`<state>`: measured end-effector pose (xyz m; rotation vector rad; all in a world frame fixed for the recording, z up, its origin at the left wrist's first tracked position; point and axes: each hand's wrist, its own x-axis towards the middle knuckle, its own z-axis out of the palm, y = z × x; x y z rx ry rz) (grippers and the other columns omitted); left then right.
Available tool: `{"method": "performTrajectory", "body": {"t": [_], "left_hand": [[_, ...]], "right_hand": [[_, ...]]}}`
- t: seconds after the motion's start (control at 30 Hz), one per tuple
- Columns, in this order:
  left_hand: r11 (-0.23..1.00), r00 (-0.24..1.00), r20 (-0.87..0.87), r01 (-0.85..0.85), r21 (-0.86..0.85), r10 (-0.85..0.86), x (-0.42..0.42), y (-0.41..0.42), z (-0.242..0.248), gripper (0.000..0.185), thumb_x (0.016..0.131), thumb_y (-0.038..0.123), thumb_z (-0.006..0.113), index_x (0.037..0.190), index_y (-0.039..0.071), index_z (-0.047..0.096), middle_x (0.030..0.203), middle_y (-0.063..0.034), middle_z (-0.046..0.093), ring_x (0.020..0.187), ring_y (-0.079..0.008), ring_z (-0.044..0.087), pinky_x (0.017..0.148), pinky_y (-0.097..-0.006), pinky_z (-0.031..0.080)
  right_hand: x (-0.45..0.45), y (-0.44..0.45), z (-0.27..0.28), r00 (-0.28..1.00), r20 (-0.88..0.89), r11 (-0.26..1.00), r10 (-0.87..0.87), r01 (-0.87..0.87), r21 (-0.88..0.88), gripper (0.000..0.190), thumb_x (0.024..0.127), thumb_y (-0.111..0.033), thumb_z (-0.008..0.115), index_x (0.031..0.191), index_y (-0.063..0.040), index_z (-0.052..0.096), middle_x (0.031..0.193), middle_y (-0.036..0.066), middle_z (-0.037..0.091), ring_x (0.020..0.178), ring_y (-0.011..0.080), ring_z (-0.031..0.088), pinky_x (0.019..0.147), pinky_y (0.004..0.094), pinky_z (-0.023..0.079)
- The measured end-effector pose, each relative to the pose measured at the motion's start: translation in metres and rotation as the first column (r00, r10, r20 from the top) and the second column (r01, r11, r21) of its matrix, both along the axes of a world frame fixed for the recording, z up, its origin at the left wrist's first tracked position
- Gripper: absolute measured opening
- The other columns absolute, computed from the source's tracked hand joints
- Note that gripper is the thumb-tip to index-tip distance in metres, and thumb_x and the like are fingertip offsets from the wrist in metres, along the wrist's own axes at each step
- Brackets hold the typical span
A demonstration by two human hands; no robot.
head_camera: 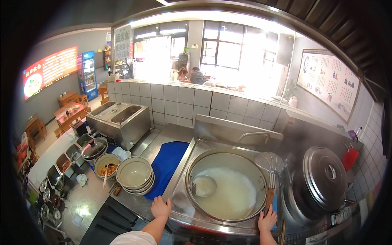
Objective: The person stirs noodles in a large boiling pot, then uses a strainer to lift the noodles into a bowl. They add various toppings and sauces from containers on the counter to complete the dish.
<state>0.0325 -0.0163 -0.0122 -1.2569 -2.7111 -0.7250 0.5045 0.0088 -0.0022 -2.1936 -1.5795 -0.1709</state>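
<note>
My left hand point(161, 207) rests on the front left metal edge of the cooker point(180, 211), holding nothing, thumb apart from the fingers. At the front right, my right hand point(268, 218) touches the lower end of the wooden handle point(269, 197) of a wire-mesh skimmer point(269, 162); whether it grips the handle is unclear. A blue cloth point(274, 211) lies beside this hand. Between my hands sits a large round pot point(226, 153) of cloudy, foamy liquid point(229, 196). A round strainer or ladle point(205, 186) is partly sunk at its left side.
Stacked bowls point(133, 171) stand left of a blue cloth point(168, 165). Nearby are a bowl of red food with a spoon point(106, 165), a glass-lidded pot point(94, 148) and ingredient tins point(63, 163). A lidded steel pot point(324, 177) stands right. Behind runs a tiled half-wall point(171, 98).
</note>
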Motion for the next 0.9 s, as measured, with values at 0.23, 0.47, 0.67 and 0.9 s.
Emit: {"method": "performTrajectory", "body": {"t": [0.23,0.47,0.67,0.9], "left_hand": [[1.000,1.000,0.007,0.006,0.014,-0.006,0.000,-0.001,0.003,0.041,0.084,0.042,0.061,0.102,0.006,0.058,0.104,-0.0128,0.060,0.094,-0.0337,0.062,0.076,-0.0465,0.051],[1.000,1.000,0.022,-0.001,-0.013,0.001,0.001,0.000,0.004,0.041,0.084,0.043,0.061,0.101,0.006,0.058,0.104,-0.0130,0.060,0.094,-0.0337,0.062,0.077,-0.0463,0.051],[1.000,1.000,0.019,-0.008,-0.018,0.008,0.001,0.000,0.005,0.040,0.084,0.043,0.062,0.101,0.006,0.058,0.104,-0.0131,0.060,0.094,-0.0338,0.063,0.077,-0.0464,0.051],[1.000,1.000,0.006,-0.002,0.000,0.002,0.001,-0.001,0.002,0.040,0.084,0.043,0.062,0.102,0.006,0.058,0.104,-0.0129,0.060,0.093,-0.0347,0.062,0.077,-0.0469,0.051]], "right_hand": [[-0.001,-0.002,0.005,1.000,-0.017,0.999,-0.001,0.001,-0.046,0.068,0.091,-0.032,0.063,0.149,-0.014,0.032,0.121,0.017,0.049,0.112,0.0370,0.047,0.098,0.0485,0.038],[0.001,0.000,-0.002,1.000,-0.001,1.000,0.007,-0.007,0.018,0.068,0.088,-0.032,0.065,0.147,-0.013,0.036,0.119,0.018,0.051,0.109,0.0375,0.048,0.095,0.0488,0.039],[0.002,0.002,-0.005,1.000,0.008,1.000,-0.001,0.000,0.026,0.068,0.088,-0.032,0.065,0.147,-0.013,0.037,0.119,0.018,0.051,0.108,0.0375,0.048,0.094,0.0488,0.039],[0.001,0.001,-0.002,1.000,-0.012,1.000,-0.011,0.011,-0.007,0.066,0.090,-0.033,0.063,0.147,-0.013,0.037,0.119,0.018,0.051,0.107,0.0372,0.048,0.094,0.0488,0.039]]}}
